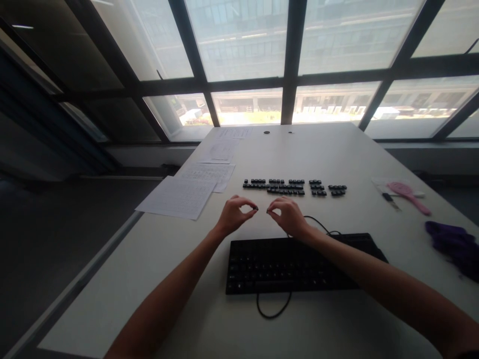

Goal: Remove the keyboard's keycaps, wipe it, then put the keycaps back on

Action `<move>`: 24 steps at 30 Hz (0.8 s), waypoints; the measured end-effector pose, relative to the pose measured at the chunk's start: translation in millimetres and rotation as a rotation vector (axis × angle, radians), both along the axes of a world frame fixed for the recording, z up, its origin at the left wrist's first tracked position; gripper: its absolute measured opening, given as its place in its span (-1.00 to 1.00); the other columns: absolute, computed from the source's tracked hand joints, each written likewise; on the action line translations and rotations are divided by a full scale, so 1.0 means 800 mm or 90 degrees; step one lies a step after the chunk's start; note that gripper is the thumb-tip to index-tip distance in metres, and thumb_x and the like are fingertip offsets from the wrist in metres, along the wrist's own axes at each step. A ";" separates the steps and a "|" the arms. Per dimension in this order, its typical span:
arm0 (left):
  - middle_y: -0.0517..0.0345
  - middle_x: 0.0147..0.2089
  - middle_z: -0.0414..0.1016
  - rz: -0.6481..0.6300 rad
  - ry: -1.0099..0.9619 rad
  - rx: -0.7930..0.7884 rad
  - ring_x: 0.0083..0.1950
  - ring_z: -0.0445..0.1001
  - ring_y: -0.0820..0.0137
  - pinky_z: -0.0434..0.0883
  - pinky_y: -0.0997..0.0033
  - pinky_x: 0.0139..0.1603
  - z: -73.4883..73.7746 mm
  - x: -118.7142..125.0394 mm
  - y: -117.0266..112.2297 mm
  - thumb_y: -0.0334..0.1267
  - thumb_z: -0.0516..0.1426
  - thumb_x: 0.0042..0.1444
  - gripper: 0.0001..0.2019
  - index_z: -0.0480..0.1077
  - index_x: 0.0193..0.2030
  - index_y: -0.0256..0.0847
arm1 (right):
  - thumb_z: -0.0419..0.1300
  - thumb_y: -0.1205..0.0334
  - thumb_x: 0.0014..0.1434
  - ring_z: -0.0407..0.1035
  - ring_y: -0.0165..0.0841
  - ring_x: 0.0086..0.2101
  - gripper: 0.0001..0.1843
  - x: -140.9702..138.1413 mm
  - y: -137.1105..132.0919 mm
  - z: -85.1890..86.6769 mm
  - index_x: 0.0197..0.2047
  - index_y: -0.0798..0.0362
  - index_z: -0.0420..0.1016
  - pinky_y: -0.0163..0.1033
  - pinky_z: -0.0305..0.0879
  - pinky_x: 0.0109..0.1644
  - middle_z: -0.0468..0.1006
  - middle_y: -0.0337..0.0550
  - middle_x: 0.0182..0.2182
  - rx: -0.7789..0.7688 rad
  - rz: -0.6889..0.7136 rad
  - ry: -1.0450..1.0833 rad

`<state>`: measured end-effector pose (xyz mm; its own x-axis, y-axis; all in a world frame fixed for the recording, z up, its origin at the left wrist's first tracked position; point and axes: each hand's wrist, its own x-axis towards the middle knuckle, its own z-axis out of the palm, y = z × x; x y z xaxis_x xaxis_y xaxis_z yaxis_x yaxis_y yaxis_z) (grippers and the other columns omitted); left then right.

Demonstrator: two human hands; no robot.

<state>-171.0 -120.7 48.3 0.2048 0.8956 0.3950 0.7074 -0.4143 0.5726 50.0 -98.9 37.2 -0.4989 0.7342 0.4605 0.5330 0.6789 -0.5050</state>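
Note:
A small black keycap (255, 208) is pinched between the thumb and fingertips of my left hand (235, 214). Facing it across a narrow gap, my right hand (287, 214) pinches another small dark keycap (267, 211), mostly covered by the fingertips. Both hands hover beyond the back edge of a black keyboard (277, 267), whose upper area looks bare of keys; my right forearm crosses over its right part. Just past my hands, loose black keycaps (286, 192) lie in rows and small groups on the white table (299, 154).
Printed paper sheets (179, 197) lie along the table's left side. To the right are a pink-handled brush or mirror (407, 194), a small black-handled brush (390, 200) and a purple cloth (452, 244). A black cable (275, 316) loops out in front of the keyboard. Windows stand behind the table.

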 end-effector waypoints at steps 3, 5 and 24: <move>0.18 -0.23 0.64 -0.093 0.039 -0.044 -0.20 0.49 0.34 0.39 0.30 -0.08 0.015 0.004 -0.066 -0.28 0.29 0.09 -0.94 0.60 -0.27 -0.09 | 0.30 0.42 0.18 0.44 -0.29 -0.26 -0.89 0.020 -0.069 -0.004 -0.35 0.03 0.59 -0.15 0.33 -0.07 0.62 -0.14 -0.31 -0.057 0.081 0.102; 0.20 -0.25 0.63 -0.134 0.073 -0.088 -0.20 0.47 0.34 0.40 0.34 -0.14 0.017 0.011 -0.098 -0.32 0.31 0.06 -0.93 0.60 -0.29 -0.09 | 0.30 0.43 0.17 0.45 -0.29 -0.26 -0.88 0.025 -0.103 -0.013 -0.35 0.02 0.59 -0.16 0.35 -0.09 0.61 -0.14 -0.31 -0.084 0.112 0.118; 0.16 -0.22 0.60 -0.152 0.213 -0.072 -0.20 0.38 0.31 0.41 0.33 -0.21 0.001 0.035 -0.135 -0.35 0.21 0.20 -0.85 0.61 -0.33 -0.08 | 0.21 0.45 0.24 0.45 -0.30 -0.24 -0.81 0.016 -0.130 -0.041 -0.38 0.07 0.56 -0.21 0.42 -0.12 0.56 -0.07 -0.26 -0.060 0.161 0.079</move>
